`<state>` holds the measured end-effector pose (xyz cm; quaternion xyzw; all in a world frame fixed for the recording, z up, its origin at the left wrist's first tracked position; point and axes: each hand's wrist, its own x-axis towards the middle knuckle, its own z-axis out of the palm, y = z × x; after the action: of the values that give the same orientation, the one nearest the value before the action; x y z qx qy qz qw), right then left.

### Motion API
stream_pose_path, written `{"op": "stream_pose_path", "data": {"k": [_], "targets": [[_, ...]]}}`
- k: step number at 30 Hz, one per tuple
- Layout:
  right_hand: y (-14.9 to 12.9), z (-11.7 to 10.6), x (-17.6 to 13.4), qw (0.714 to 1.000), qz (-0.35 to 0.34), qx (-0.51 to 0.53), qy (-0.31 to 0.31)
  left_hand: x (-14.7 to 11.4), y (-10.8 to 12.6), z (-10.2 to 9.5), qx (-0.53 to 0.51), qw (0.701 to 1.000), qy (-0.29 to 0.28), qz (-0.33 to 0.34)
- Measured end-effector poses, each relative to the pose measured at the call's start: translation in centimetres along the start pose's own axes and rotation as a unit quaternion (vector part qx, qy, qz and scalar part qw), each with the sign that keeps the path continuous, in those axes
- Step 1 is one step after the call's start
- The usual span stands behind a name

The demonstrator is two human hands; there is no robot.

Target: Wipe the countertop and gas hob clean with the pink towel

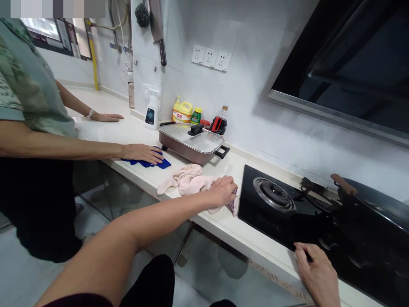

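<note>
A crumpled pale pink cloth [193,181] lies on the white counter, left of the black cooktop [271,226]. My left hand [223,191] is closed over its right end, close to the cooktop's left edge. A darker patterned edge of fabric shows under those fingers. At the cooktop's front edge, my right hand [318,270] rests with its fingers curled in. Nothing shows in that hand, though its palm side is partly hidden.
A co-worker's hand [143,153] presses a blue cloth [164,163] on the counter [140,175]. Behind are a lidded electric pan [185,145], a spray bottle [151,111] and a yellow jug [182,111]. A wok [377,204] stands on the right. The range hood [351,64] hangs above.
</note>
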<state>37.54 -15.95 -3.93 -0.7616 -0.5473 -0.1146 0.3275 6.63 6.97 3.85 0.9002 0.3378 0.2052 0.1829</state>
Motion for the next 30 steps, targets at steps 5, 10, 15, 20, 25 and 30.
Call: {"op": "stream_pose_path", "data": {"k": [5,10,15,20,25,30], "targets": [[0.8,0.3,0.1,1.000,-0.001,-0.004,0.000,0.8,-0.3,1.8,0.057,0.995,-0.061,0.053],[0.7,0.0,0.0,1.000,0.024,-0.005,-0.009,0.2,-1.0,3.1,0.070,0.991,-0.069,0.088],[-0.2,-0.5,0.0,0.999,0.035,0.005,-0.013,-0.7,-1.5,2.7,0.032,0.993,-0.059,0.099],[-0.3,-0.6,0.0,0.999,0.043,0.005,-0.014,-1.2,-2.1,0.9,-0.010,0.987,-0.083,0.136],[0.0,-0.7,0.0,0.999,0.038,-0.005,-0.016,-1.3,-2.6,0.5,-0.024,0.989,-0.074,0.130],[-0.2,-1.0,-0.1,0.999,0.045,-0.013,-0.015,-0.9,-2.1,1.6,0.009,0.989,-0.067,0.134]]}}
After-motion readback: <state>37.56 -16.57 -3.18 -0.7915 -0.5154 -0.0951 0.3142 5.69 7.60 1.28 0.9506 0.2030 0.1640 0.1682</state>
